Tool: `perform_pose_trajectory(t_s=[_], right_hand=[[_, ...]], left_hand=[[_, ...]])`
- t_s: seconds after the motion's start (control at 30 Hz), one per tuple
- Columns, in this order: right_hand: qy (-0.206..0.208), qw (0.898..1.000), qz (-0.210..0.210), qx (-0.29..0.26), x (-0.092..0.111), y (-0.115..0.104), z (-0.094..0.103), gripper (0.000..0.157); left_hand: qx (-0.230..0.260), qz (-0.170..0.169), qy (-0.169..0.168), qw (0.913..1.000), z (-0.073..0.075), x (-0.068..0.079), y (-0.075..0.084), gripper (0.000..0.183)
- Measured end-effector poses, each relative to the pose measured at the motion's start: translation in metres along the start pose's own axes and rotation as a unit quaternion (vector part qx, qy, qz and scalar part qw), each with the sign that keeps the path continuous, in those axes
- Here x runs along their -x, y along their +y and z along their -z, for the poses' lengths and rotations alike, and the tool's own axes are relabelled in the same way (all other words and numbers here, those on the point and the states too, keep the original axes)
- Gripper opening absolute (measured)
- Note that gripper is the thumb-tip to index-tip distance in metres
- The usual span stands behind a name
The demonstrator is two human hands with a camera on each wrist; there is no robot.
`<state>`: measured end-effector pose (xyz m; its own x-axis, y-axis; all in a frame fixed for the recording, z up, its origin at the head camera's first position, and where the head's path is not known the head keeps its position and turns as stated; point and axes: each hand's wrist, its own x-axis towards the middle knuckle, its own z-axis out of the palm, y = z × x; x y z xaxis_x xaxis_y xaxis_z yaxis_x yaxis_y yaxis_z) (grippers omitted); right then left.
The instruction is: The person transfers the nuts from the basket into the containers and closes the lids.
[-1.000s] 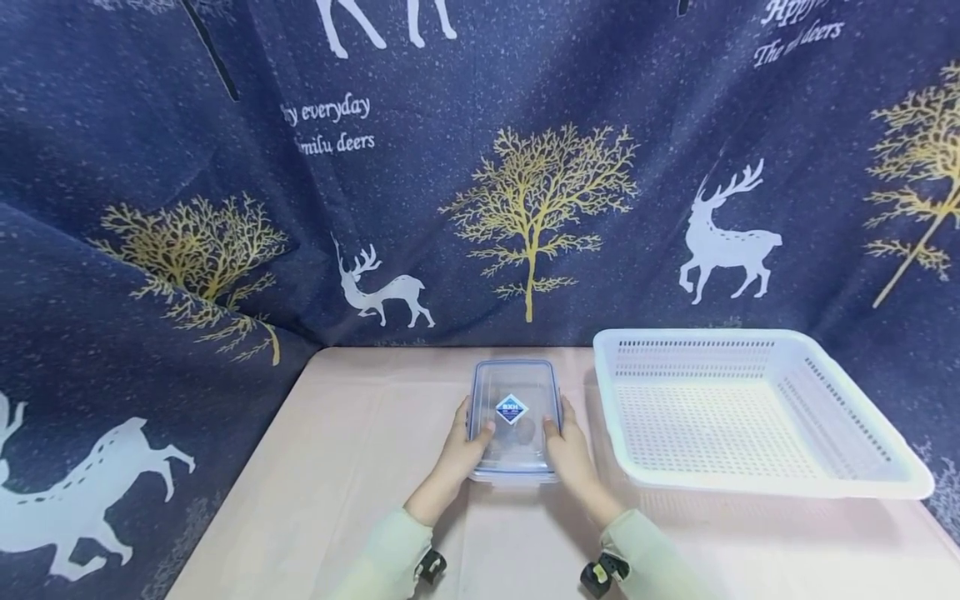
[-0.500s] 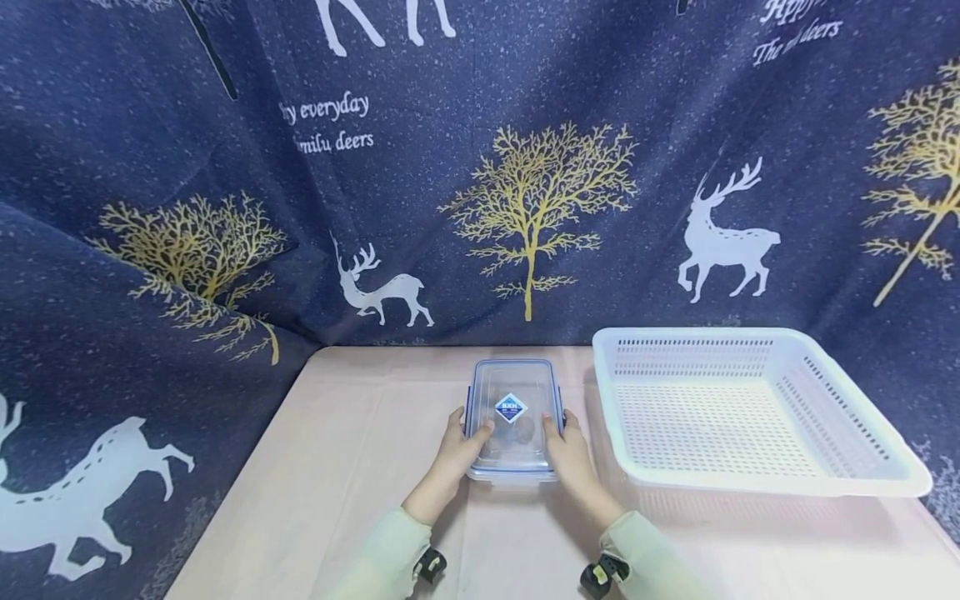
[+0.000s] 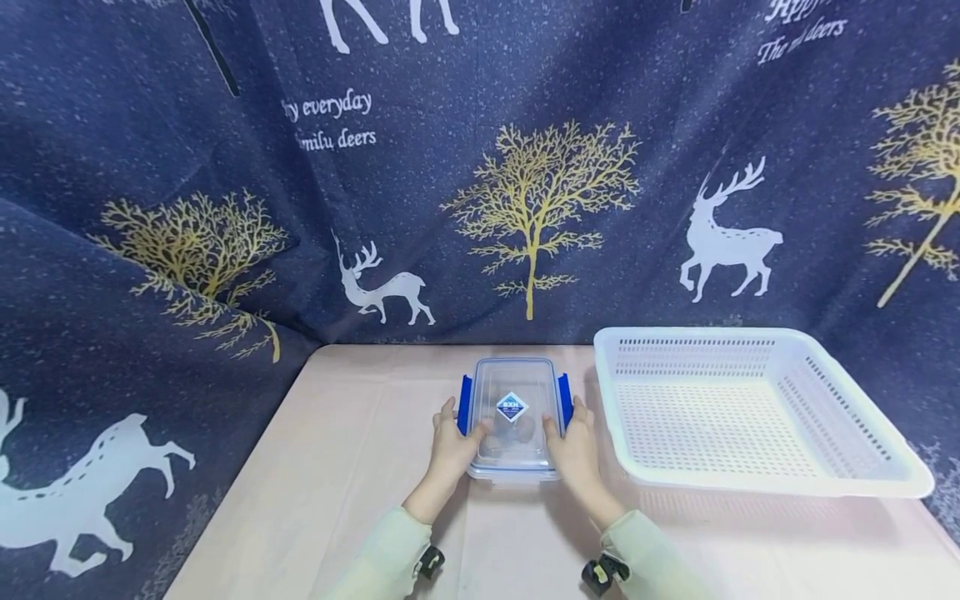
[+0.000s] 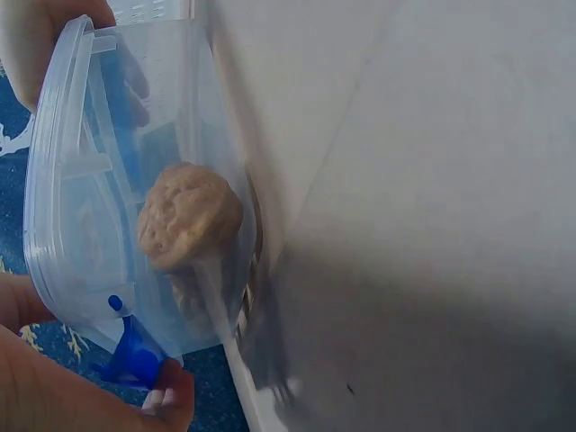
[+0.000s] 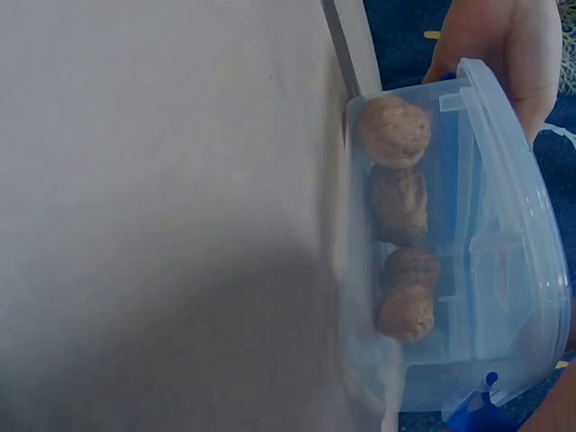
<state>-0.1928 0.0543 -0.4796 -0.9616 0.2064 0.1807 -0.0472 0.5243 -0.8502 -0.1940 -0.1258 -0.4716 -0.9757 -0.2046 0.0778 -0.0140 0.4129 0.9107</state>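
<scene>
A clear plastic food container with a blue-rimmed lid and a diamond-shaped label stands on the table. Its blue side latches are swung outward, the left latch and the right latch both showing. My left hand grips the left side, its thumb on the lid and its fingers at the latch. On the opposite side my right hand holds the box likewise. Through the wall, brown wrinkled walnuts show: one walnut in the left wrist view, and a walnut with others in a row in the right wrist view.
A white perforated plastic basket stands to the right of the container. Pale pink cloth covers the table. Behind it hangs a dark blue curtain printed with deer and trees.
Both blue side latches have swung outward from the container's sides. My fingers have moved out with them, while the thumbs stay on the lid. The container has hardly moved.
</scene>
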Motion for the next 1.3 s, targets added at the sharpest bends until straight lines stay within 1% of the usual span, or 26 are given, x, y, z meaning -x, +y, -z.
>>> perform_pose_trajectory(t_s=[0.2,0.4,0.5,0.63,0.77,0.9,1.03,1.17,1.3], right_hand=[[0.006,1.000,0.006,-0.011,0.003,-0.003,0.001,0.061],[0.005,0.999,-0.004,-0.031,0.006,-0.004,0.002,0.055],[-0.005,0.999,-0.007,-0.037,0.007,-0.002,0.002,0.055],[-0.023,0.999,-0.003,-0.036,0.008,-0.001,0.003,0.055],[-0.038,0.999,0.009,-0.037,0.007,0.000,0.005,0.055],[-0.041,0.998,0.017,-0.037,0.004,0.001,0.006,0.054],[-0.034,0.999,0.021,-0.033,0.002,0.002,0.005,0.054],[-0.024,0.999,0.030,-0.023,0.003,0.003,0.003,0.053],[-0.014,0.999,0.029,0.002,0.006,0.003,0.000,0.052]], left_hand=[[-0.010,0.003,0.005,0.9999,-0.002,-0.001,0.002,0.075],[-0.013,0.001,0.010,0.9999,-0.005,0.001,0.002,0.056],[0.008,-0.007,0.005,0.9999,-0.007,0.002,0.002,0.050],[0.048,-0.015,-0.024,0.9985,-0.009,0.000,0.000,0.046],[0.054,-0.016,-0.043,0.9975,-0.011,-0.004,-0.002,0.048],[0.021,-0.042,-0.046,0.9978,-0.013,-0.008,-0.001,0.056],[0.009,-0.058,-0.048,0.9971,-0.015,-0.009,-0.001,0.058],[0.017,-0.057,-0.045,0.9972,-0.015,-0.006,0.000,0.058],[0.008,-0.045,-0.042,0.9981,-0.015,-0.003,0.003,0.057]])
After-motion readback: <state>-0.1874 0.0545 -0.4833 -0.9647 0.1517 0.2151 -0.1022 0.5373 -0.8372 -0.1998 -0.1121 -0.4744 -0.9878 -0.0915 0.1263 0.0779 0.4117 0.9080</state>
